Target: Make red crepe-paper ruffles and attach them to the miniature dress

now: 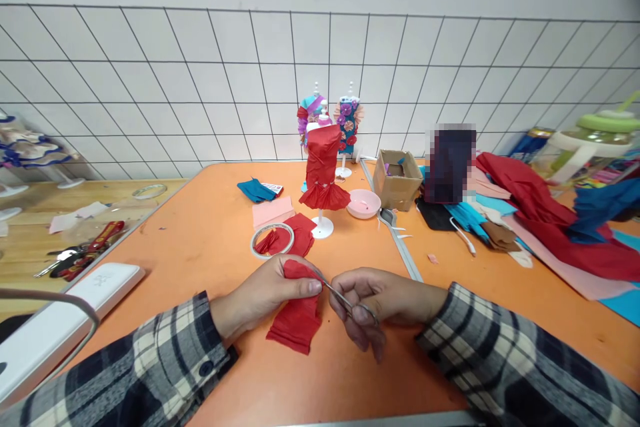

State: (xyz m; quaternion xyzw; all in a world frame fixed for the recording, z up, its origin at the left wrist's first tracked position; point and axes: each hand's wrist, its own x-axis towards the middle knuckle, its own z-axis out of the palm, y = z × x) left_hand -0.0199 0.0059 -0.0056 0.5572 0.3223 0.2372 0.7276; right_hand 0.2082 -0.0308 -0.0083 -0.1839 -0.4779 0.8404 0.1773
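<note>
Centrally, from the head view, 2 bare hands meet over 1 orange table. Beyond them are 3 small dress forms: the front form in red, with the rear left form and rear right form behind. Also on the table are 1 pink bowl, 1 cardboard box and 1 tape ring.

The left hand, palm inward, pinches 1 red piece between thumb and fingers; the piece hangs below, nearer the viewer than the tape ring. The right hand, fingers curled, grips 1 pair of small metal scissors, tips at the red piece beside the left thumb.

Fingers partly hide the scissors' handles. Pixelation blurs 1 dark object at right; the white device at left is cut off.
</note>
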